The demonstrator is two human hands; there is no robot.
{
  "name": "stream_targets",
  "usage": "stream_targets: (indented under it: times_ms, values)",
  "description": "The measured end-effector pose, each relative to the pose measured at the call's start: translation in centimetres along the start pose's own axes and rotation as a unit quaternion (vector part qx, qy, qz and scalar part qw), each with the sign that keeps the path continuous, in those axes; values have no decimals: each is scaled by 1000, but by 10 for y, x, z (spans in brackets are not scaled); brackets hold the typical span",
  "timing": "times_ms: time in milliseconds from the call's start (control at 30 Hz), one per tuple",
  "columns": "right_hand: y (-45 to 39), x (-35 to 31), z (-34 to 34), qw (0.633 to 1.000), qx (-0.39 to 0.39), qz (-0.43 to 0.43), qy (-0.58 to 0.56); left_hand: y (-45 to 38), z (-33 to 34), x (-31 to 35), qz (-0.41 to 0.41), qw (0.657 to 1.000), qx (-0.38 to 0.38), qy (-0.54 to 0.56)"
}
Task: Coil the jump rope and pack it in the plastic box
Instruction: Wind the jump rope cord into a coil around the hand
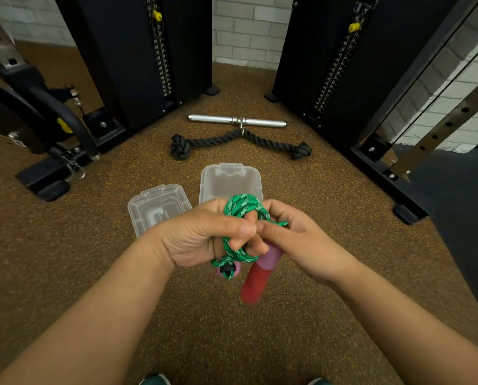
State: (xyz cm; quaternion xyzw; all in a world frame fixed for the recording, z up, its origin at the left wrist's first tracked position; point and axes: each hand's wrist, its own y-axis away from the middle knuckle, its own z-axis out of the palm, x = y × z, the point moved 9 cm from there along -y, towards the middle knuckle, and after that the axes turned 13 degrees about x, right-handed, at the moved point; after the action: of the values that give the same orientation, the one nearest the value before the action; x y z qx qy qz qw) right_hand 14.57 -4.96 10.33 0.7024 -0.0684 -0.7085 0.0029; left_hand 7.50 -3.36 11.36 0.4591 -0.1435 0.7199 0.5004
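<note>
A green braided jump rope [242, 208] is coiled in several loops around the fingers of my left hand [204, 234], which grips the bundle. One pink-and-red handle [257, 276] hangs down below the hands; the end of a second pink handle [228, 270] pokes out under my left hand. My right hand [296, 237] pinches a strand of the rope at the right side of the coil. The clear plastic box [231, 180] stands open on the floor just beyond the hands, and its clear lid [157, 208] lies to its left.
A brown speckled rubber floor [315, 195] lies all around. A black thick rope attachment [240, 141] and a metal bar [236, 120] lie beyond the box. Black machine frames stand at the left [74, 129] and right [371, 120]. Shoe tips show at the bottom edge.
</note>
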Motion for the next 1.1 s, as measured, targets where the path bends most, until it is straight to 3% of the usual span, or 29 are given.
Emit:
stream_targets:
  times_ms: [133,300,467,633,800,967,1100]
  values:
    - [0,2,3,999,-16,7,34,3,0,-6,-16,998,1,-52]
    - [-7,2,6,1000,-6,3,24,4,-6,-8,-17,999,17,-40]
    - [-11,9,-4,999,16,12,46,-2,-10,-9,-7,996,70,-51]
    - [-11,9,-8,999,-10,3,31,-8,-10,-8,8,988,109,-112]
    - [-9,10,-11,998,-32,19,49,-5,-1,-6,3,979,102,-176]
    - [-7,11,-19,996,-11,4,87,-7,-32,2,11,950,211,-230]
    - [-9,16,-28,992,43,-16,116,-8,-42,4,30,945,255,-200]
